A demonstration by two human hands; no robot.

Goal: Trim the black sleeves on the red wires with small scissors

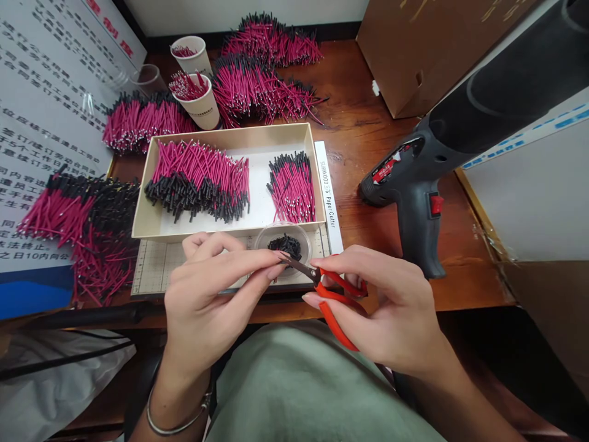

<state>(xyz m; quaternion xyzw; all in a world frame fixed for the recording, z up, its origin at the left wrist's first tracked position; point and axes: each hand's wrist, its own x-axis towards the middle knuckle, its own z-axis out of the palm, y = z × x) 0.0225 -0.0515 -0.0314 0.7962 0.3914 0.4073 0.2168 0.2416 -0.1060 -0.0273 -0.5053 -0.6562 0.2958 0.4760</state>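
One pair of red-handled metal scissors (315,274) fills our right hand (391,307), its dark blades (299,266) pointing leftward at our left hand (209,288), which pinches a small piece we cannot identify.

It seems to me a small workshop: here are a wooden worktable (347,80), heaped wires (246,92), a gun-shaped tool (418,202).

Glossy brown wooden table (345,92), pale wall (193,15), black trim (343,31)
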